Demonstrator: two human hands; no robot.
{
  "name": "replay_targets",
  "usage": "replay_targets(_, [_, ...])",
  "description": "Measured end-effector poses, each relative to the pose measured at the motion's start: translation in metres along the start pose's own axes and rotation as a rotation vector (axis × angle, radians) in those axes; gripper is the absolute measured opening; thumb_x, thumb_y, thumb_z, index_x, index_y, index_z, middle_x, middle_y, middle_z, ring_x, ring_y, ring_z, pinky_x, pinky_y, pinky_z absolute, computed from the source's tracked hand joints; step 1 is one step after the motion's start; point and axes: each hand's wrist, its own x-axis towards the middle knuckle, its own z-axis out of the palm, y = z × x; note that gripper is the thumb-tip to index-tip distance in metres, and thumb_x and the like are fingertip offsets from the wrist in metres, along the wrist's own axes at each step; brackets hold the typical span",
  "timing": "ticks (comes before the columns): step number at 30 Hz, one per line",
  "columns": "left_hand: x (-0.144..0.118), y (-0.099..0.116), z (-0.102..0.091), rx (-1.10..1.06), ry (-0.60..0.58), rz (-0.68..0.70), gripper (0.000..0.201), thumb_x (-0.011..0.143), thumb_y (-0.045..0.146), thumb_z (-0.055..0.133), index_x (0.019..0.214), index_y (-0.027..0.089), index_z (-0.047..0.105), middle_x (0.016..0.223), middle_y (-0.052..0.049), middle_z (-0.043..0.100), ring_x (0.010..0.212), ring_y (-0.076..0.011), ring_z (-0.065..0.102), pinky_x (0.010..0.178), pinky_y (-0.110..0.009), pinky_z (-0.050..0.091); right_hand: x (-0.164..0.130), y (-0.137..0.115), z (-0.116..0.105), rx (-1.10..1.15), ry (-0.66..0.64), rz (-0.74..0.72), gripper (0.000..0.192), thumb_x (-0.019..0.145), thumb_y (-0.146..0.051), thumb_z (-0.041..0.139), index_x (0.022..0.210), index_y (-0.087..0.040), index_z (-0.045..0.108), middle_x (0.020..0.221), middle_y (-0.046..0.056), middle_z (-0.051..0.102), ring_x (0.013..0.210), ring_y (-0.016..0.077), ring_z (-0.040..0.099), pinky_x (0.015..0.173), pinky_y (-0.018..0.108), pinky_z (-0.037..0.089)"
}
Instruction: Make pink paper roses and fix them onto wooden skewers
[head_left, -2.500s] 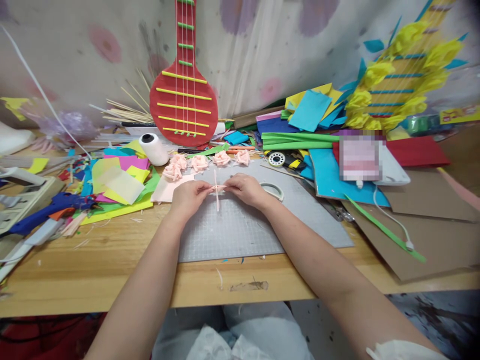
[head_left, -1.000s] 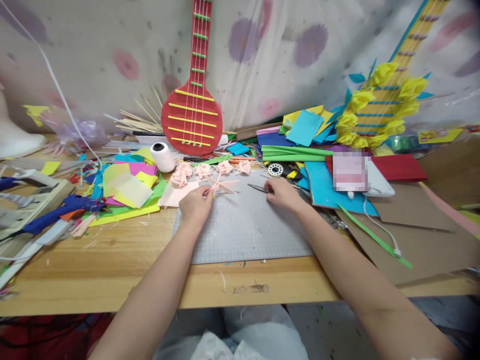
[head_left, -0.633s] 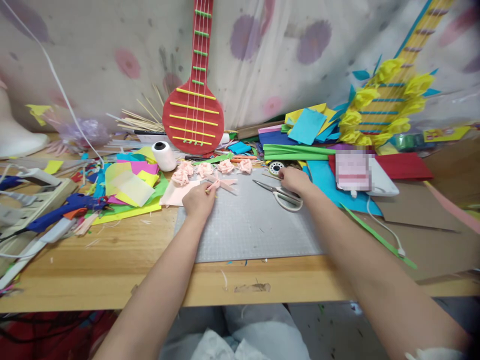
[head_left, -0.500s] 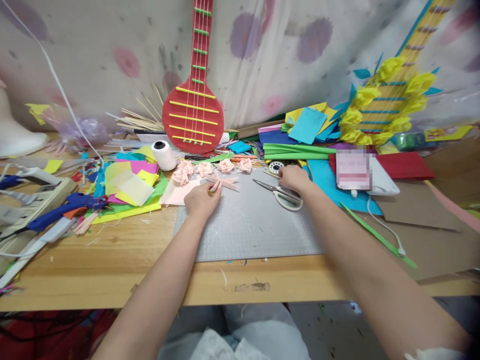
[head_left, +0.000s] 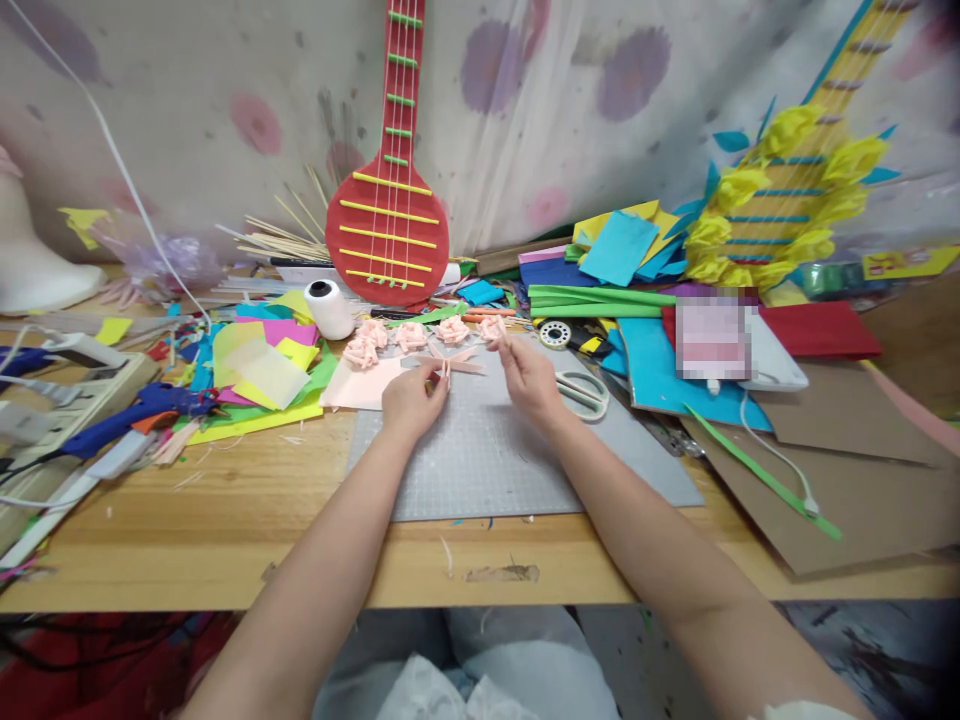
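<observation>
My left hand [head_left: 411,402] is closed in a pinch on cut pink paper [head_left: 465,364], whose pointed strips stick out past the fingertips. It is held over the left part of the grey cutting mat [head_left: 487,470]. To its right, my right hand [head_left: 534,382] has thumb and fingers pressed together; what they hold, if anything, is too small to tell. Scissors [head_left: 589,397] lie on the mat beside that hand, blades mostly hidden behind it. Several pink paper flowers [head_left: 410,338] sit in a row along the mat's back edge. A pink paper sheet [head_left: 358,387] lies left of my left hand.
Behind stand a red paper instrument [head_left: 388,235] and a yellow one with flowers [head_left: 772,215]. A thread spool [head_left: 328,312], coloured paper scraps [head_left: 262,365] and a blue glue gun [head_left: 139,415] are at left. A tape roll [head_left: 555,334], green strips [head_left: 600,302] and cardboard [head_left: 810,500] are at right.
My right hand has moved left from beside the tape roll and scissors, toward my left hand. The left hand has shifted slightly right, still holding the pink paper.
</observation>
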Motion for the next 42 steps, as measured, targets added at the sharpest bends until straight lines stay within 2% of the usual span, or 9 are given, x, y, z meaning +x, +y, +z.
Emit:
replay_targets(5, [0.002, -0.006, 0.004, -0.066, 0.024, 0.078, 0.029, 0.081, 0.039, 0.043, 0.101, 0.027, 0.060, 0.082, 0.001, 0.067, 0.064, -0.0134, 0.057, 0.061, -0.025, 0.038, -0.017, -0.007, 0.028, -0.064, -0.250, 0.076, 0.034, 0.083, -0.040, 0.042, 0.110, -0.021, 0.050, 0.081, 0.003, 0.064, 0.071, 0.0155, 0.058, 0.061, 0.025, 0.038])
replay_targets(11, [0.003, -0.008, 0.007, -0.089, 0.041, 0.092, 0.028, 0.080, 0.037, 0.045, 0.101, 0.026, 0.060, 0.085, 0.001, 0.067, 0.066, -0.0137, 0.058, 0.062, -0.026, 0.040, -0.014, -0.004, 0.035, -0.146, -0.276, 0.173, 0.039, 0.078, -0.030, 0.046, 0.116, -0.023, 0.043, 0.082, 0.001, 0.064, 0.070, 0.0160, 0.057, 0.058, 0.024, 0.036])
replay_targets(17, [0.004, -0.013, 0.009, -0.090, 0.035, 0.090, 0.035, 0.074, 0.020, 0.049, 0.108, 0.025, 0.054, 0.089, 0.000, 0.066, 0.069, -0.0151, 0.058, 0.064, -0.027, 0.042, -0.017, 0.001, 0.036, -0.142, -0.251, 0.184, 0.038, 0.076, -0.023, 0.045, 0.113, -0.025, 0.043, 0.082, -0.001, 0.063, 0.071, 0.0158, 0.057, 0.057, 0.024, 0.034])
replay_targets(21, [0.006, -0.018, 0.010, -0.019, 0.201, 0.094, 0.043, 0.068, 0.014, 0.051, 0.111, 0.018, 0.049, 0.097, -0.008, 0.061, 0.082, -0.0211, 0.055, 0.075, -0.035, 0.043, -0.016, 0.002, 0.035, -0.056, -0.239, 0.193, 0.030, 0.078, -0.029, 0.044, 0.107, -0.025, 0.046, 0.079, -0.002, 0.062, 0.064, 0.0127, 0.054, 0.056, 0.023, 0.033])
replay_targets(25, [0.004, -0.011, 0.008, 0.016, 0.343, 0.212, 0.030, 0.065, 0.008, 0.048, 0.094, 0.018, 0.050, 0.091, -0.009, 0.056, 0.088, -0.0229, 0.051, 0.079, -0.038, 0.041, -0.016, 0.001, 0.034, 0.016, -0.222, 0.164, 0.025, 0.077, -0.028, 0.044, 0.101, -0.025, 0.050, 0.077, -0.003, 0.061, 0.060, 0.0105, 0.052, 0.057, 0.022, 0.033])
replay_targets(28, [-0.002, 0.001, 0.006, -0.031, 0.268, 0.416, 0.031, 0.062, 0.003, 0.045, 0.087, 0.019, 0.050, 0.088, -0.006, 0.056, 0.089, -0.0202, 0.050, 0.079, -0.033, 0.042, -0.015, 0.001, 0.035, 0.047, -0.183, 0.178, 0.022, 0.075, -0.026, 0.045, 0.096, -0.024, 0.051, 0.072, -0.004, 0.058, 0.059, 0.0100, 0.050, 0.056, 0.021, 0.032])
replay_targets(31, [-0.007, 0.011, 0.007, -0.109, 0.234, 0.514, 0.032, 0.062, 0.003, 0.045, 0.089, 0.018, 0.050, 0.092, -0.006, 0.056, 0.092, -0.0190, 0.050, 0.081, -0.031, 0.042, -0.014, 0.002, 0.036, 0.083, -0.146, 0.218, 0.023, 0.073, -0.023, 0.044, 0.094, -0.023, 0.050, 0.068, -0.005, 0.055, 0.060, 0.0104, 0.050, 0.056, 0.021, 0.033])
replay_targets(37, [-0.005, 0.007, 0.014, -0.317, -0.038, 0.283, 0.041, 0.079, 0.015, 0.038, 0.119, 0.020, 0.036, 0.098, -0.006, 0.059, 0.077, -0.0137, 0.057, 0.071, -0.029, 0.045, -0.011, 0.004, 0.037, 0.184, -0.172, 0.258, 0.030, 0.074, -0.025, 0.045, 0.104, -0.022, 0.045, 0.073, -0.003, 0.059, 0.065, 0.0118, 0.054, 0.062, 0.023, 0.038])
replay_targets(42, [-0.002, 0.003, 0.021, -0.488, -0.074, 0.162, 0.074, 0.074, 0.016, 0.048, 0.136, 0.021, 0.008, 0.105, -0.009, 0.059, 0.068, -0.0115, 0.059, 0.064, -0.027, 0.047, -0.007, 0.002, 0.038, 0.342, -0.240, 0.235, 0.037, 0.074, -0.026, 0.048, 0.110, -0.021, 0.041, 0.072, -0.004, 0.059, 0.067, 0.0112, 0.054, 0.066, 0.024, 0.040])
